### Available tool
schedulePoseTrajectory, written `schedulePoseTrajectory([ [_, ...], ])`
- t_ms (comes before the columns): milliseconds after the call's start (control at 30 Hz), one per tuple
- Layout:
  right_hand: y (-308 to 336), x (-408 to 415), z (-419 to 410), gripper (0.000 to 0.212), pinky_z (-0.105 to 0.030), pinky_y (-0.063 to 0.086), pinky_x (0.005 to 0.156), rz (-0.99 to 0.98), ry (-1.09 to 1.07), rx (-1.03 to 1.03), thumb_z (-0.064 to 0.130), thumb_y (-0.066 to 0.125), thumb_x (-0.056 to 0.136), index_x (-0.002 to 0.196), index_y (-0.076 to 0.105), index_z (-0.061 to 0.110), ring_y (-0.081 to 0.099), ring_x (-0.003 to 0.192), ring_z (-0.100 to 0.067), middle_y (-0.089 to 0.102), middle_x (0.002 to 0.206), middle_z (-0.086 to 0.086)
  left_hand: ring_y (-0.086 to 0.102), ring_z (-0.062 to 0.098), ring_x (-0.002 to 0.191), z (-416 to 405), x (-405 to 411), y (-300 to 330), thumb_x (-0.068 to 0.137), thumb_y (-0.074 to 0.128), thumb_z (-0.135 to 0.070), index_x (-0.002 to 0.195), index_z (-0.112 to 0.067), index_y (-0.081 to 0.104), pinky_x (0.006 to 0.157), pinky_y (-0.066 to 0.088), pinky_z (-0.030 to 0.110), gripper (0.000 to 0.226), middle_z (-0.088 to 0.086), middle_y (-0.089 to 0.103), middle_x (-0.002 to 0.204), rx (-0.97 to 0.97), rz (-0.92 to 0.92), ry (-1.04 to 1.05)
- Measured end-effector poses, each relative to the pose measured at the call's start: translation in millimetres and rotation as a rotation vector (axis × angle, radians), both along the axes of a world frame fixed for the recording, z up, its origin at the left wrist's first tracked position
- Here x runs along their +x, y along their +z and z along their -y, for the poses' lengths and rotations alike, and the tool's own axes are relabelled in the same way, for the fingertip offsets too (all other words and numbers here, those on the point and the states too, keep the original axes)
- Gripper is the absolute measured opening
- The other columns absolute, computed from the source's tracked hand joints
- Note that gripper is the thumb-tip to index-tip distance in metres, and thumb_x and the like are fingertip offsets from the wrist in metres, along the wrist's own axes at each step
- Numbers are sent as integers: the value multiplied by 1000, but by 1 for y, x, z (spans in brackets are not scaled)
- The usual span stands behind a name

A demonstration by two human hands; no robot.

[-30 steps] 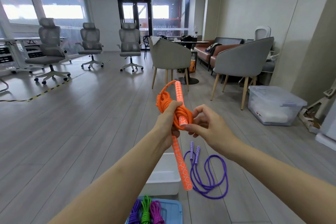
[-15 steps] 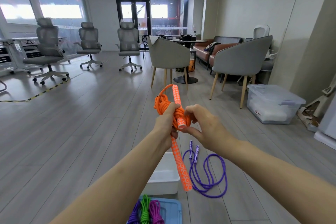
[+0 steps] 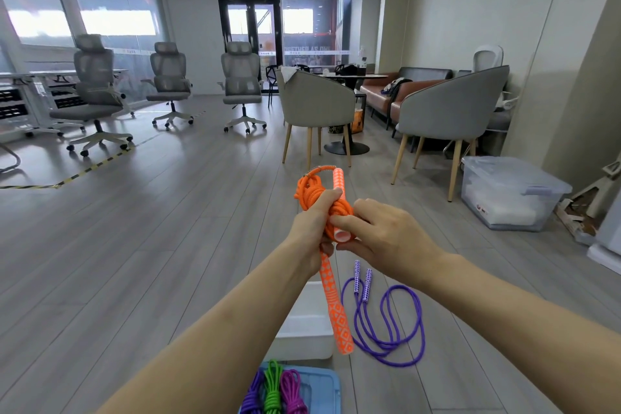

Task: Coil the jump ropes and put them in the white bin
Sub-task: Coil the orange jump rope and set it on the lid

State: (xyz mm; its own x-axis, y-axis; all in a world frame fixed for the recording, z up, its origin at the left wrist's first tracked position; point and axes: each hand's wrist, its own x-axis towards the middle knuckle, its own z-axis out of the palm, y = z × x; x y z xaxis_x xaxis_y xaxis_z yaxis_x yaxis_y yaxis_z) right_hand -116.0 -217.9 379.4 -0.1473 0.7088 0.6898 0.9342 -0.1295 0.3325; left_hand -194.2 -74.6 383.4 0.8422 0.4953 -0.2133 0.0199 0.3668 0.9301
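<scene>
— Ropes first: what lies nearest?

— Three coiled jump ropes, purple (image 3: 251, 397), green (image 3: 273, 386) and magenta (image 3: 293, 391), side by side in a blue bin (image 3: 324, 388) at the bottom edge. Just beyond it stands the white bin (image 3: 307, 336) on the floor (image 3: 134, 245), partly hidden by the left forearm.

— And the purple one lying loose?

— That purple jump rope (image 3: 389, 323) lies uncoiled on the floor just right of the white bin, its two patterned handles together.

— The hands?

— The left hand (image 3: 314, 228) has its fingers clamped round the orange jump rope (image 3: 319, 195), held in the air above the white bin; one handle hangs down, the other points up. The right hand (image 3: 389, 239) pinches that upper handle's lower end between thumb and forefinger.

— Farther off?

— A clear lidded storage box (image 3: 507, 191) by the right wall, two grey armchairs (image 3: 450, 111) and three office chairs (image 3: 242, 77).
</scene>
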Motion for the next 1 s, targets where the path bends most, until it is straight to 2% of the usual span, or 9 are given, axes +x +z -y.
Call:
schedulePoseTrajectory([
  [167,-4,8,1,29,-38,50,55,14,16,34,37,61,101,109,70,11,56,69,-19,63,87,-5,41,8,44,2,0,2,84,75,-56,83,-11,61,43,35,22,47,-2,50,54,82,16,-8],
  [333,-8,7,8,25,-33,54,61,-163,105,77,36,59,102,106,63,12,58,75,-17,64,90,-3,37,8,43,6,1,-1,85,74,-57,78,-13,58,40,35,21,47,1,47,58,87,9,-85],
  [467,-8,7,9,23,-36,52,57,-103,103,85,33,64,101,97,69,11,58,71,-18,65,86,-2,43,11,43,6,0,1,86,76,-49,71,-14,60,43,36,23,42,1,52,56,44,53,-132],
  [567,-6,0,11,24,-35,49,53,-30,139,64,35,68,99,90,72,13,55,66,-16,64,79,1,53,16,48,5,3,-3,84,80,-46,81,-10,63,49,43,29,40,4,59,60,66,73,-20],
  [700,-12,-15,17,22,-26,42,49,-158,202,31,31,72,88,92,60,13,50,53,-14,62,72,3,37,11,40,-18,5,-3,88,76,-41,86,-17,55,38,28,21,32,1,46,57,94,140,263],
  [800,-17,-13,22,29,-29,36,47,-396,-36,-7,32,62,84,99,40,23,47,48,-15,54,67,6,33,7,39,-33,1,-3,92,74,-37,88,-22,52,38,25,20,28,-4,42,55,143,205,329],
  [867,-24,-13,20,34,-34,39,51,-693,-250,-138,30,62,81,100,34,29,52,54,-21,55,69,4,32,8,41,-31,-1,-2,91,76,-35,90,-22,54,40,26,22,26,-7,42,53,190,222,314],
  [933,-29,-17,11,37,-39,48,55,-1073,-324,-205,32,65,79,102,36,32,60,60,-23,64,74,-3,38,8,45,-22,-2,-1,89,78,-35,101,-19,61,41,30,24,26,-5,50,60,266,220,265],
  [1000,-29,-20,-2,32,-40,58,64,-1334,-266,-193,39,69,86,104,43,34,69,64,-19,73,76,-5,50,4,47,-7,-2,-3,88,79,-31,108,-17,65,43,37,20,28,-3,59,70,361,225,205],
])
